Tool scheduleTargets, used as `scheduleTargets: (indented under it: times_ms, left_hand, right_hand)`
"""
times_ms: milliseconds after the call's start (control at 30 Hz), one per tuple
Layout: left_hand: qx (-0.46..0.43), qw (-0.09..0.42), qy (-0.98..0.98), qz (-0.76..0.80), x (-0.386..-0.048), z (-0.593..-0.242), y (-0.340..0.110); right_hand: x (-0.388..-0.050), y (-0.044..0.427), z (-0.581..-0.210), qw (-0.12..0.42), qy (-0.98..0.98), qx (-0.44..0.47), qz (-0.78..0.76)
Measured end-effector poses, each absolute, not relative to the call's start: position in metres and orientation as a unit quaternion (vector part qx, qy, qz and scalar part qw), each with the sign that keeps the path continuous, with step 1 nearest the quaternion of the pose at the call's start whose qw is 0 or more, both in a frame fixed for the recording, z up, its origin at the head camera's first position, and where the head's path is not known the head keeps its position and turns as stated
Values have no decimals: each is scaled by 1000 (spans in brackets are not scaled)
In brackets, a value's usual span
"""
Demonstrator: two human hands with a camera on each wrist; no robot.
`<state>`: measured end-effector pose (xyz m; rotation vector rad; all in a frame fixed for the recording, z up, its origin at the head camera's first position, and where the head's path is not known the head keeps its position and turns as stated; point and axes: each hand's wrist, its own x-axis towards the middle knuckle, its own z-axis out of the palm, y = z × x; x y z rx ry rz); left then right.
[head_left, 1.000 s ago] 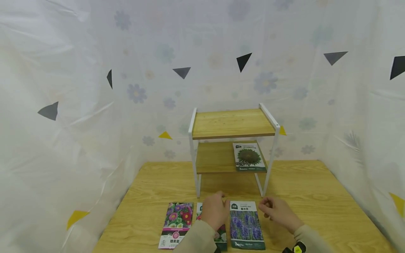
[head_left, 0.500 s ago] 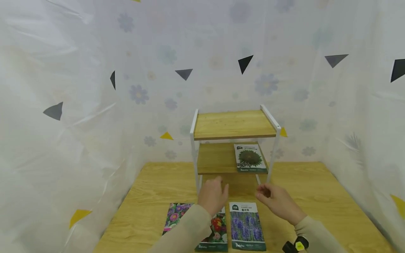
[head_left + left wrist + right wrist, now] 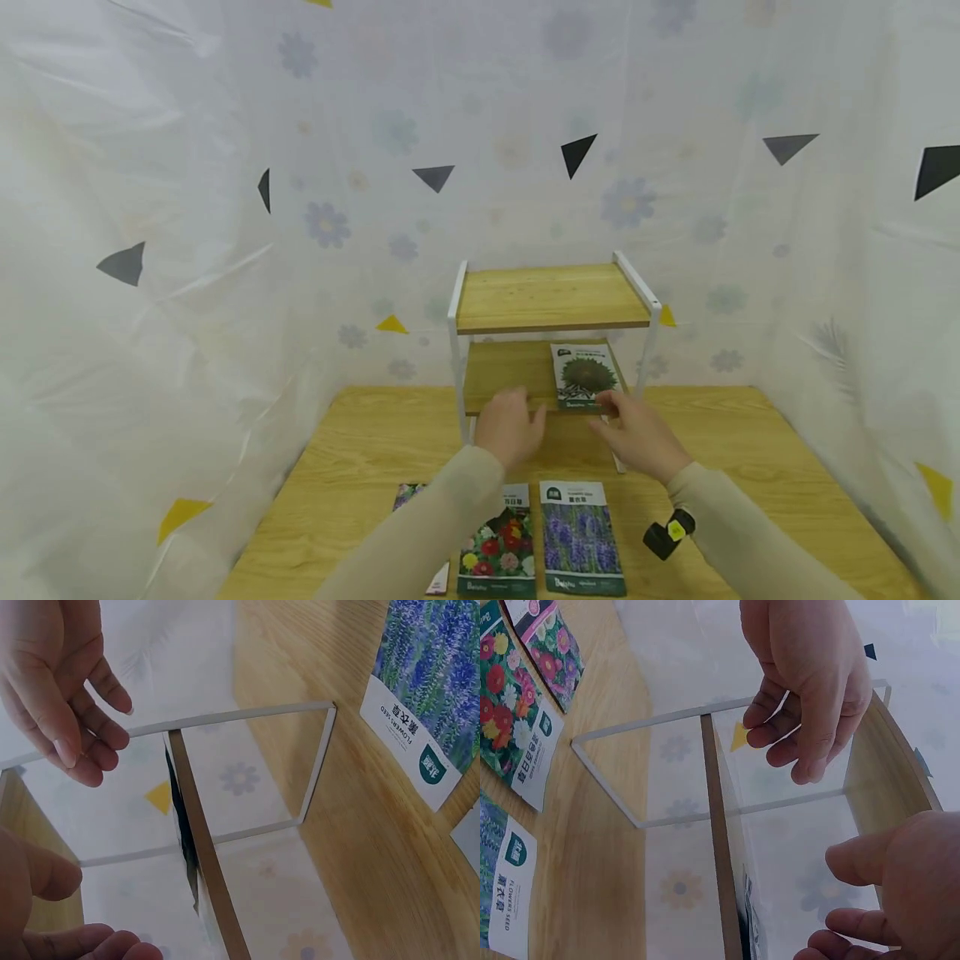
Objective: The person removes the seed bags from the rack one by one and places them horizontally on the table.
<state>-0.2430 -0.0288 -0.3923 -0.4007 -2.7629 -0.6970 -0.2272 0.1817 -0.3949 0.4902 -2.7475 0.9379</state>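
My left hand (image 3: pixel 507 428) is raised at the front of a two-tier wooden shelf (image 3: pixel 553 298) with white metal sides, near the left of its lower board. It holds nothing, fingers loosely bent. My right hand (image 3: pixel 637 437) is level with that board's right end, its fingertips by the lower edge of a seed packet (image 3: pixel 587 372) with a spiky green plant picture; whether they touch it I cannot tell. In the right wrist view, a gap separates the right hand's thumb and fingers (image 3: pixel 857 859). The left wrist view shows that packet (image 3: pixel 178 817) nearly edge-on.
In front of the shelf lie a purple-flower seed packet (image 3: pixel 579 533), a red-flower seed packet (image 3: pixel 501 546) and a pink-flower packet (image 3: pixel 408 493), partly behind my left sleeve. The wooden table (image 3: pixel 360 450) is enclosed by pale patterned sheeting (image 3: pixel 480 125).
Both hands have risen from among the packets on the table, up and forward to the shelf's lower board. The packets have stayed in place.
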Motion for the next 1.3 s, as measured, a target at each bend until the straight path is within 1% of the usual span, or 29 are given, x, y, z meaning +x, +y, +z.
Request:
scheduleTargets:
  times_ms: [167, 333, 567, 767, 1000, 1300]
  left_hand:
    - [-138, 102, -948, -268, -257, -385, -23]
    - [-143, 99, -951, -255, -273, -380, -17]
    - [-133, 100, -957, -238, -292, -382, -7]
    - [-134, 93, -959, -232, -308, -387, 2]
    - [-115, 83, -966, -216, -321, -396, 9]
    - [-101, 49, -962, -248, -328, -406, 14]
  right_hand:
    - [-247, 177, -387, 94, -943, 156, 280]
    - [-270, 169, -380, 89, -957, 146, 232]
    - [-295, 159, -372, 71, -967, 123, 212]
    - [-315, 157, -373, 46, -975, 93, 198]
    - [-330, 160, -380, 16, -985, 61, 163]
    - [-338, 160, -377, -12, -988, 36, 153]
